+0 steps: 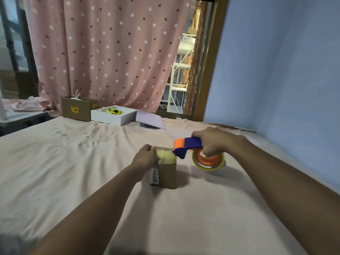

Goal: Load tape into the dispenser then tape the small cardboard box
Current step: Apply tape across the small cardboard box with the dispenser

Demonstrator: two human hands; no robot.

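Observation:
A small cardboard box (166, 174) stands in the middle of the cloth-covered table (73, 172), with a white label on its front left face and yellowish tape across its top. My left hand (145, 157) grips the box's top left edge. My right hand (213, 139) holds a blue and orange tape dispenser (186, 147) by its handle. The dispenser's nose touches the box's top right edge. A roll of yellowish tape (208, 161) sits on the dispenser's orange hub, just right of the box.
At the table's far edge stand a brown carton (78, 108), a white tray (114, 116) holding a yellow tool (114, 111), and a lilac sheet (150, 119). A pink curtain hangs behind. A blue wall runs along the right side.

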